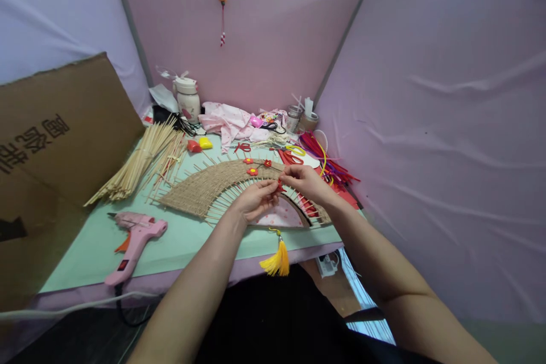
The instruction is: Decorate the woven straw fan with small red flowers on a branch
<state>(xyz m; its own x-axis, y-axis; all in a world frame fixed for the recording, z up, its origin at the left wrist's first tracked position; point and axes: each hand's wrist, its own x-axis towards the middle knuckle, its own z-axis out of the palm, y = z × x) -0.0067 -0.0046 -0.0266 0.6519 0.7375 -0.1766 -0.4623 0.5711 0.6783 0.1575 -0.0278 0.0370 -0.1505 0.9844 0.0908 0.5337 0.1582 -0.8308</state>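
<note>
A woven fan (pixel 200 187) of twine and thin sticks lies on the table, with several small red and yellow flowers (pixel 252 172) on its upper part. Over its middle, my left hand (pixel 260 200) is closed, thumb and fingers pinching a small red piece (pixel 280 186) whose kind I cannot make out. Just right of it, my right hand (pixel 305 179) pinches at the same spot; whether it grips the red piece or something finer is hidden. Pink dotted cloth (pixel 277 213) covers the fan's lower part. A yellow tassel (pixel 277 257) hangs at the table's front edge.
A pink glue gun (pixel 136 239) lies at the left front, its cable running off the edge. Behind it are bundled sticks (pixel 140 159) and a cardboard sheet (pixel 55 170). Scissors (pixel 294 153), pipe cleaners (pixel 330 159) and a bottle (pixel 186 99) stand or lie at the back.
</note>
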